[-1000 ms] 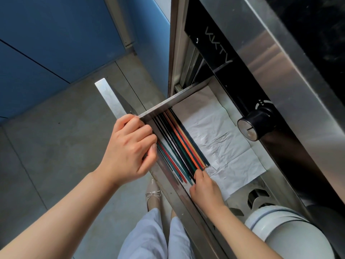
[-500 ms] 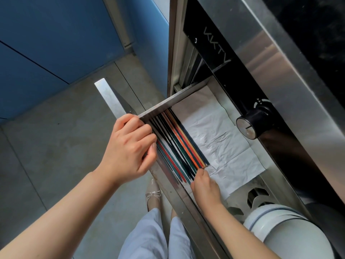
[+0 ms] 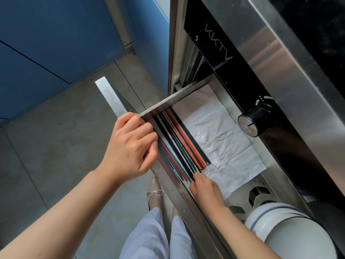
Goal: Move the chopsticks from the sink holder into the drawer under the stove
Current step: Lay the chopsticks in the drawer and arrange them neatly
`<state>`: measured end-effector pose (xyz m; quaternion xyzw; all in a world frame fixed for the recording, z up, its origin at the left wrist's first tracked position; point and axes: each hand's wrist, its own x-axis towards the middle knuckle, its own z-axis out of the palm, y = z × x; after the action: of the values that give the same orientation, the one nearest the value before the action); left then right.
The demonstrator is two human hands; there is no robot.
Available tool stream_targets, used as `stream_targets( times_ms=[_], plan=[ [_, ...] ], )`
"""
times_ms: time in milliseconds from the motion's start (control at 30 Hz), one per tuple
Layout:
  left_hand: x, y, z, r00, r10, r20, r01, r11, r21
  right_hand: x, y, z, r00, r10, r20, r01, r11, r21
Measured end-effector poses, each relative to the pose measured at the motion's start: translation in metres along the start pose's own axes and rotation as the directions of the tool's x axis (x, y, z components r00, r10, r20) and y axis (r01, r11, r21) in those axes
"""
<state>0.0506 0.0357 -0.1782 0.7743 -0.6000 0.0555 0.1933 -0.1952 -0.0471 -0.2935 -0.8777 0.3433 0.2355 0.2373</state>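
Note:
The steel drawer [image 3: 160, 106] under the stove stands pulled out, lined with crumpled white paper [image 3: 220, 139]. Several chopsticks [image 3: 183, 144] in black, red, orange, green and blue lie side by side along its front wall. My left hand [image 3: 130, 146] curls over the drawer's front edge, fingers bent above the near chopsticks. My right hand [image 3: 205, 189] rests inside the drawer with its fingertips against the chopsticks' near ends. I cannot tell whether it grips any of them.
A black stove knob [image 3: 255, 120] juts out over the drawer's right side. Stacked white bowls [image 3: 283, 230] sit in the drawer's near end. Below me are a grey tile floor [image 3: 65, 137], my shoe and blue cabinet doors [image 3: 46, 34].
My right hand has shifted slightly along the chopsticks' near ends, nudging them. My left hand keeps its place on the drawer front.

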Motion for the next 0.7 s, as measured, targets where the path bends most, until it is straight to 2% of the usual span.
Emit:
stream_targets(
  times_ms=[100, 233, 467, 700],
  plan=[
    [0.000, 0.000, 0.000, 1.000, -0.001, -0.005, 0.001, 1.000, -0.007, -0.014, 0.005, 0.004, 0.995, -0.096, 0.017, 0.095, 0.993, 0.069],
    [0.000, 0.000, 0.000, 1.000, 0.000, -0.010, 0.000, 1.000, -0.004, -0.016, 0.011, 0.001, 0.983, -0.163, 0.090, 0.146, 0.975, 0.165],
    [0.001, -0.001, 0.001, 1.000, -0.001, -0.006, 0.001, 1.000, -0.001, 0.005, 0.005, -0.008, 0.940, -0.269, 0.209, 0.258, 0.963, 0.076],
    [0.001, 0.000, 0.000, 1.000, 0.000, -0.001, 0.000, 1.000, 0.004, 0.020, -0.007, -0.016, 0.940, -0.174, 0.295, 0.211, 0.973, -0.097]
  ],
)
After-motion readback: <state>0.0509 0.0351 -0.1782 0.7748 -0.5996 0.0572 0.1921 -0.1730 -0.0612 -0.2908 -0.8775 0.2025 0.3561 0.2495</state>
